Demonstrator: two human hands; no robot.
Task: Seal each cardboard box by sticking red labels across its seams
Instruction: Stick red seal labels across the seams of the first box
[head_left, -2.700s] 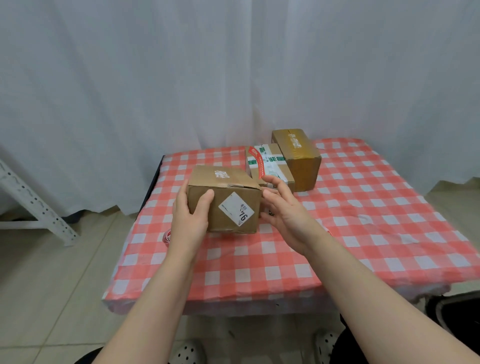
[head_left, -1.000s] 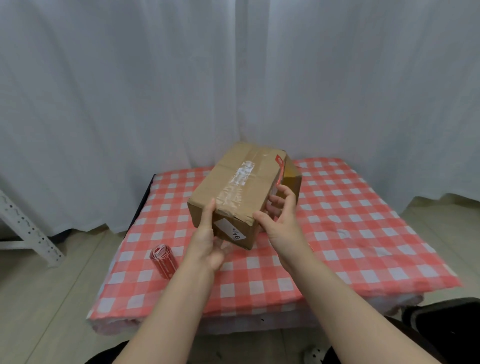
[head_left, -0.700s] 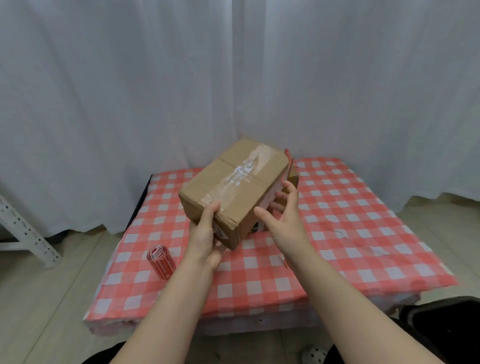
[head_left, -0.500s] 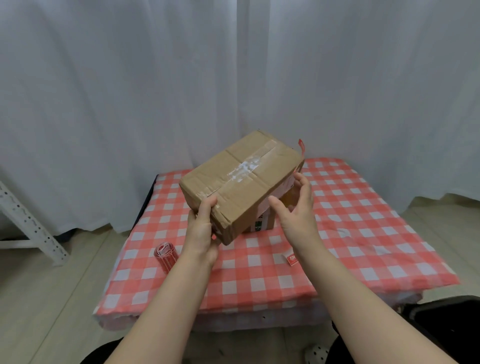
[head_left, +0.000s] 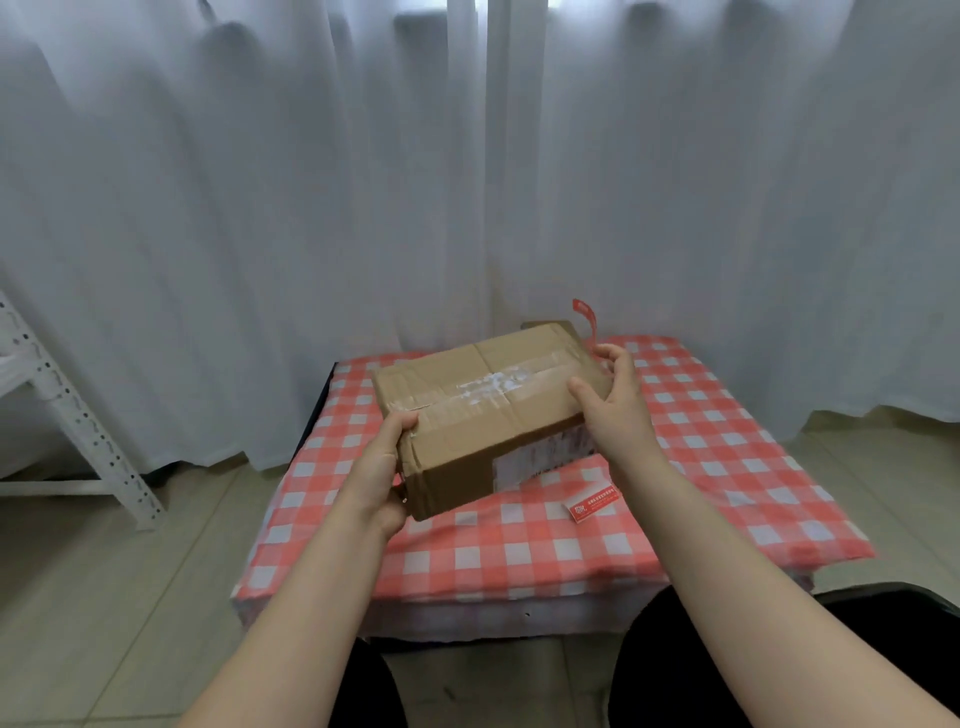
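so the box (head_left: 483, 410) runs near-left to far-right, left hand (head_left: 382, 467) gripping the near end, right hand (head_left: 615, 410) gripping the far end right beside the loose red label (head_left: 584, 319)

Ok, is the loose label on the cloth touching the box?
Apart. In the head view the label lies flat on the cloth, and checked cloth shows between it and the box.
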